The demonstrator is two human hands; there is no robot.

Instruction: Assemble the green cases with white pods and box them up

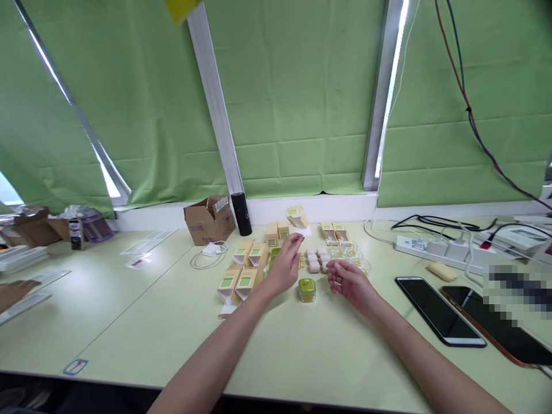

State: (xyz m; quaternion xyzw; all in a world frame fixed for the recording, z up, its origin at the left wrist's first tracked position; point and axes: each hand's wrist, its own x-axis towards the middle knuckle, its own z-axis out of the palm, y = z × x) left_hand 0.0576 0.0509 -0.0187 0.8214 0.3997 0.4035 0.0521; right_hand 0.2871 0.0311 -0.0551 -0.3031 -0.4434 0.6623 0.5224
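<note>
A small square glass jar with a green lid [307, 290] stands on the table between my hands. My left hand [284, 267] is raised left of it, fingers loosely extended, with nothing visible in them. To the jar's right, my right hand [351, 283] is half open, its fingers loosely curled and no object seen in it. Pale pink rounded blocks [313, 266] sit in a group between the hands, just behind the jar. Clear glass jars [353, 253] stand behind my right hand, which partly covers them. More green lids [274, 253] show partly behind my left hand.
Open cream cartons [244, 282] stand in several groups left and behind. Farther back are a brown cardboard box [210, 221] and a black cylinder [241, 214]. Phones [440, 310] and a power strip [440, 253] lie right. Another person's hand [17, 292] rests at far left.
</note>
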